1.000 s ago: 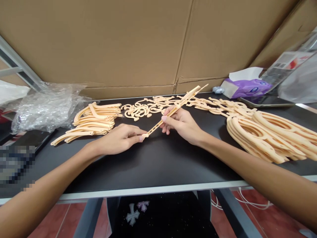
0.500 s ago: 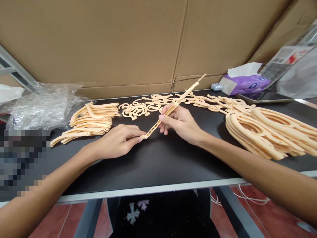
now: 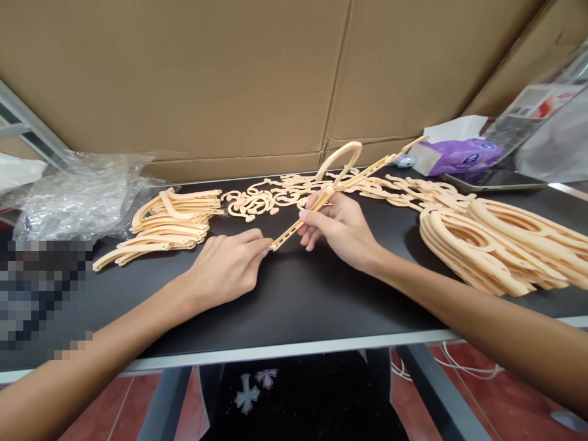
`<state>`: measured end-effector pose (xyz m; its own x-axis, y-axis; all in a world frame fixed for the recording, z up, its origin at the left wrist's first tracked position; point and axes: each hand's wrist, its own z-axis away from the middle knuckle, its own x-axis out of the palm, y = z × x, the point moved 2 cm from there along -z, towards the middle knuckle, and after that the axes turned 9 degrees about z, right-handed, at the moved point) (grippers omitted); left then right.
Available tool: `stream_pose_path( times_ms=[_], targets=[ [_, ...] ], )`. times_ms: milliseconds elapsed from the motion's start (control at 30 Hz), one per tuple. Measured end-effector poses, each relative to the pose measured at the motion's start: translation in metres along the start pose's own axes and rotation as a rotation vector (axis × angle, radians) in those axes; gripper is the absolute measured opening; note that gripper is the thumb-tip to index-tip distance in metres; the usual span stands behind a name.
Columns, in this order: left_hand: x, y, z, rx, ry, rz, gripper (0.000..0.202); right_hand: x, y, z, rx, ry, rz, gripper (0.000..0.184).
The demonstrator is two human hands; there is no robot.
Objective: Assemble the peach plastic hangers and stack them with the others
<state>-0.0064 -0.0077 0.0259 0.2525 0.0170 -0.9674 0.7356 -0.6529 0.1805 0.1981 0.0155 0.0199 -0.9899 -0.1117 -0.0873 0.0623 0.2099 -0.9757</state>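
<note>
A peach-coloured plastic folding hanger point(image 3: 367, 171) is held up above the black table, slanting from lower left to upper right. Its curved hook point(image 3: 353, 147) rises over the middle, and slots show along the near arm. My right hand point(image 3: 342, 223) is closed round the hanger near its centre, the thumb lying along the near arm. At that arm's lower left tip my left hand point(image 3: 232, 263) pinches with thumb and fingers, which hide the very end. Behind the hands lie loose plastic hooks point(image 3: 257, 202). Left of them is a pile of curved hanger arms point(image 3: 169, 223).
Stacked hanger pieces point(image 3: 487, 245) with loops lie at the right. A purple tissue pack point(image 3: 463, 156) and a dark phone-like slab point(image 3: 496, 179) are behind them. Clear plastic bags point(image 3: 82, 196) sit at the left. Cardboard point(image 3: 220, 79) walls the table's back edge.
The hanger has turned in my hands, so its hook loop and far arm now show, the far arm reaching farther right. My left hand still pinches the near tip.
</note>
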Motion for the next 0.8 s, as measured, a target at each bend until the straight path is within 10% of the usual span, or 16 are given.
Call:
stream_pose_path(
  times_ms=[800],
  targets=[
    [-0.002, 0.016, -0.005, -0.183, -0.073, -0.260, 0.032, 0.003, 0.004, -0.005, 0.110, 0.121, -0.064, 0.022]
  ],
)
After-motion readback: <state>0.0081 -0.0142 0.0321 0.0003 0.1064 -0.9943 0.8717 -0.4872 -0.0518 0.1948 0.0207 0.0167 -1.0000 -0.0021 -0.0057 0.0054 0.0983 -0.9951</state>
